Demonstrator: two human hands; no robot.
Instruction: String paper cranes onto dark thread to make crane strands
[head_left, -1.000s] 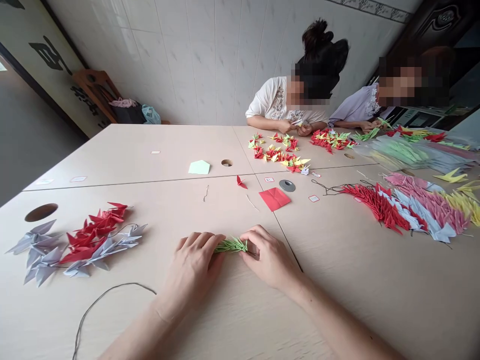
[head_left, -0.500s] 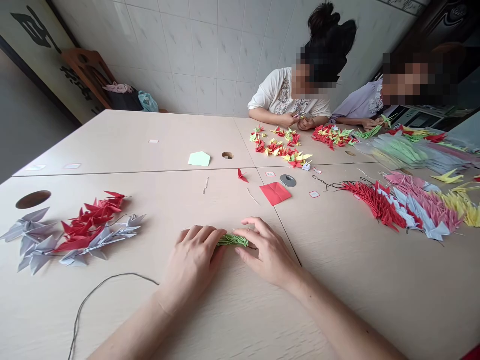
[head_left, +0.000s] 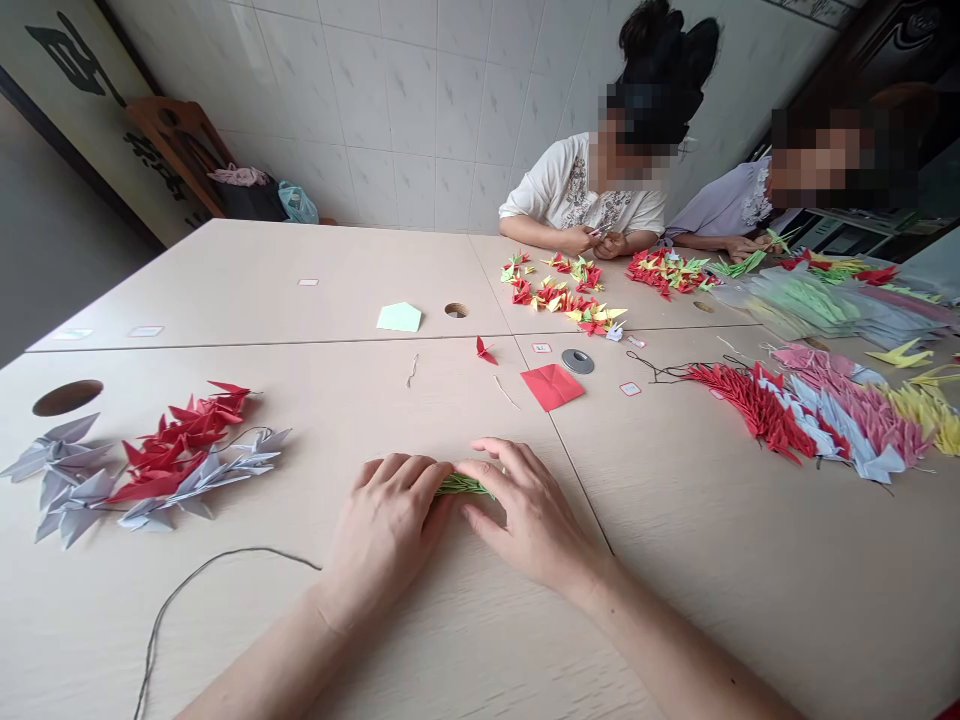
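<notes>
A short stack of green folded paper cranes point(head_left: 459, 485) lies on the beige table point(head_left: 465, 620) right in front of me. My left hand point(head_left: 386, 530) rests over its left end with the fingers curled down on it. My right hand point(head_left: 517, 510) covers the right end, fingers bent and pressing on the stack. Only a small green strip shows between the two hands.
A string of red and grey cranes point(head_left: 150, 465) lies at the left, with a dark cord point(head_left: 195, 585) below it. A red folded sheet point(head_left: 551, 385), a tape roll point(head_left: 577, 361) and a pale green sheet point(head_left: 399, 318) lie further off. Two people sit at the far side among coloured crane piles point(head_left: 825, 410).
My right hand has slid left along the green stack toward my left hand, so less of the green shows between them. The left hand has stayed put.
</notes>
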